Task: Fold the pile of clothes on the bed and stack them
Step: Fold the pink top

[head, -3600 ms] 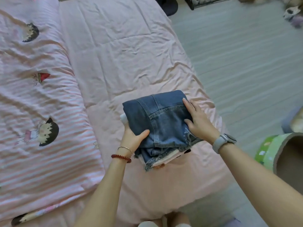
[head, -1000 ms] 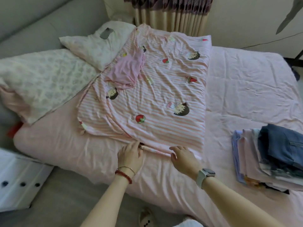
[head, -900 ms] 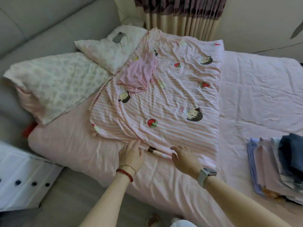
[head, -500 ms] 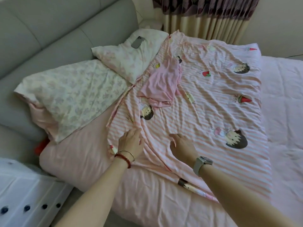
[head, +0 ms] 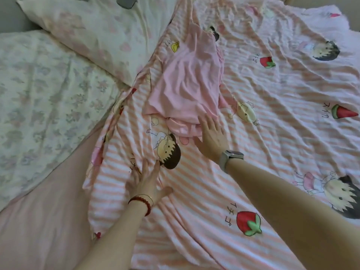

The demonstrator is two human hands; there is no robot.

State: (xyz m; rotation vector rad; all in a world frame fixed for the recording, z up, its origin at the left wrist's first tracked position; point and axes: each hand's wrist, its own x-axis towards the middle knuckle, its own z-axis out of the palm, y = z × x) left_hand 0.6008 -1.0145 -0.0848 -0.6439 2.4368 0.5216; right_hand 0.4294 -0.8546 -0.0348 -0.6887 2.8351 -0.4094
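Note:
A crumpled plain pink garment (head: 187,82) lies on a pink-and-white striped quilt (head: 272,117) printed with cartoon girls and strawberries. My right hand (head: 211,134), a watch on its wrist, stretches forward with straight fingers whose tips touch the garment's near edge. My left hand (head: 145,182), with a red bead bracelet, lies flat with spread fingers on the quilt, nearer to me and left of the garment. The folded stack of clothes is out of view.
Two pale floral pillows (head: 48,98) (head: 103,34) lie at the left, the far one with a grey phone (head: 127,1) on it. The pink bedsheet (head: 44,227) shows at the lower left.
I turned from the folded stack toward the head of the bed. Both hands moved up across the quilt, and the right hand has now reached the pink garment.

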